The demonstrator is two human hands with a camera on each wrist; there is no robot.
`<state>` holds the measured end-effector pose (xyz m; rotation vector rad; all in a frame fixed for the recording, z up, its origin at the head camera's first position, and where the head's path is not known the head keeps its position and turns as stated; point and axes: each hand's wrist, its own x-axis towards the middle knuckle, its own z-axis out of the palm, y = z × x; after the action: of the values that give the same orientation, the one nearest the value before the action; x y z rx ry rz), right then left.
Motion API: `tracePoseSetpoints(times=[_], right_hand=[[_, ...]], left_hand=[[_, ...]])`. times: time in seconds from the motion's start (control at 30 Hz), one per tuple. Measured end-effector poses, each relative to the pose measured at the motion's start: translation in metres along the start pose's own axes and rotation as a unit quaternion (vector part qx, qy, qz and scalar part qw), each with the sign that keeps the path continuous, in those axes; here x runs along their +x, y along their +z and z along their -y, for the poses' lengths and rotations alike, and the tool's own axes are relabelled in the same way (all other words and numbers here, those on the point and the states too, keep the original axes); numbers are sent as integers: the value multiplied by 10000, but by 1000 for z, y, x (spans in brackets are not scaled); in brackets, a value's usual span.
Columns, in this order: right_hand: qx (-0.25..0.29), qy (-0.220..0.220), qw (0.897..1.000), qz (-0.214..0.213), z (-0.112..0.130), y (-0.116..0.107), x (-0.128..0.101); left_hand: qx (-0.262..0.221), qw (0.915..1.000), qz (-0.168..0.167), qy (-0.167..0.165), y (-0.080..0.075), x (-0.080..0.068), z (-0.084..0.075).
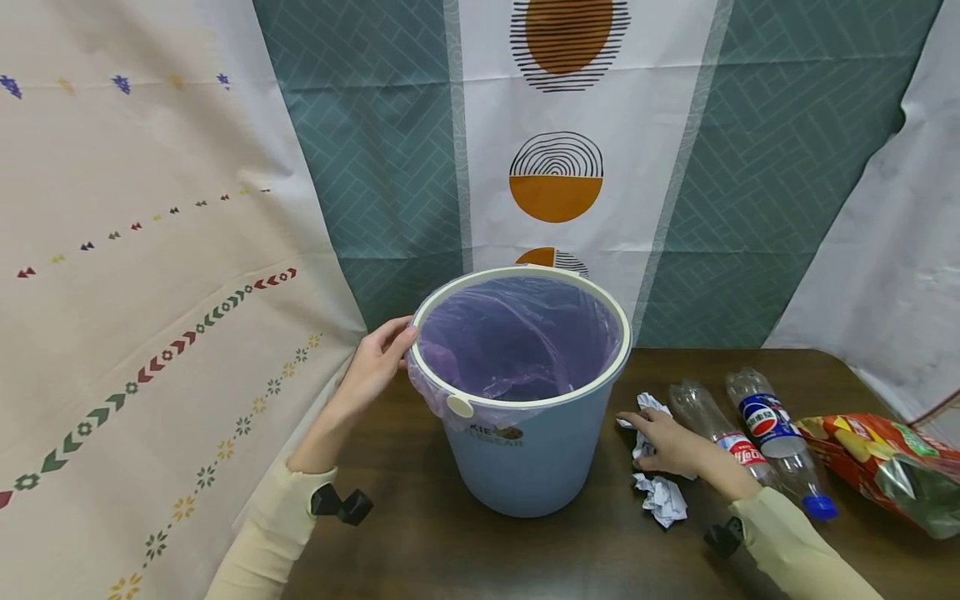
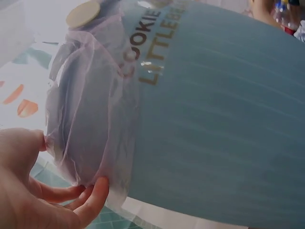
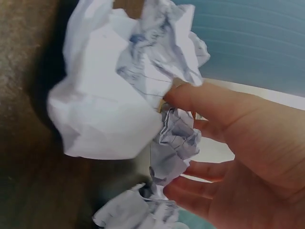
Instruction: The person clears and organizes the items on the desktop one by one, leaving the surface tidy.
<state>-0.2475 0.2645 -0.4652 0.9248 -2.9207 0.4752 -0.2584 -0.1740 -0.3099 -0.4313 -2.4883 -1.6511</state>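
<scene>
Two hands low: left hand [image 1: 375, 367] steadies bin [image 1: 525, 450], right hand [image 1: 663, 442] touches paper [image 1: 645, 412].

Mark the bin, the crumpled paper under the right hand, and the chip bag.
bin [image 1: 540, 467]: head view, on the blue front wall below the lettering.
crumpled paper [image 3: 109, 114]: right wrist view, on the large white wad's face.
chip bag [image 1: 885, 458]: head view, on the red middle of the bag.

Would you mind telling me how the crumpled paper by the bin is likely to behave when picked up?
The crumpled paper looks light and should squash slightly under the right hand. Its creased surface probably grips well. Being irregular, it is unlikely to roll far.
</scene>
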Motion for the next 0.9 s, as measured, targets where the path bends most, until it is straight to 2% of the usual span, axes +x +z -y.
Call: tracePoseSetpoints(times=[0.27,0.57,0.9], right_hand=[[106,27,9998,-170,-2,-13,0],[351,196,9989,-243,-4,-26,-1],[585,428,9971,-210,-2,-42,-1]], left_hand=[[-993,9943,258,-281,0,3,0],[-1658,9836,583,-406,-4,2,1],[-1711,9810,835,-361,-7,3,-1]])
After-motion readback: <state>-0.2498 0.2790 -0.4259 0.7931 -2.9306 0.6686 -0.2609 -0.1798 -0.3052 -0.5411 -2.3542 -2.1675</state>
